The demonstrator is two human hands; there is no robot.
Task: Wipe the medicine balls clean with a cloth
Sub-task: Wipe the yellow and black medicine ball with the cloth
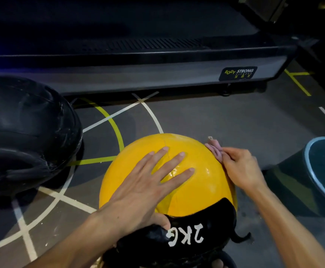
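The person is in the middle of wiping one medicine ball, a yellow ball (186, 182) with a black panel marked "2KG" facing the camera, which sits on the floor (225, 122) directly below the head camera. The left hand (148, 182) lies flat on top of the ball, fingers straight and spread, holding nothing and apparently steadying it. The right hand (241, 167) is at the ball's upper right edge, its fingers curled and pinching a small pink cloth (214, 149) that is bunched against the yellow surface. Judging by this, the wiping step is under way on the far right side of the ball, and how much of the surface is already clean cannot be told, though the top shows a shiny patch near the left fingers. The next move likely calls for drawing the cloth across the curve while the flat hand keeps the ball from rolling, then turning the ball to reach the black panel and the underside. Counted: two medicine balls in view, the yellow one and a larger black ball (26, 132) to the left, well apart from the hands; one cloth; one dark bucket with a light blue rim (312, 171) at the right, near the ball; and one treadmill base (157, 74) across the back bearing a "BODY STRONG" label.
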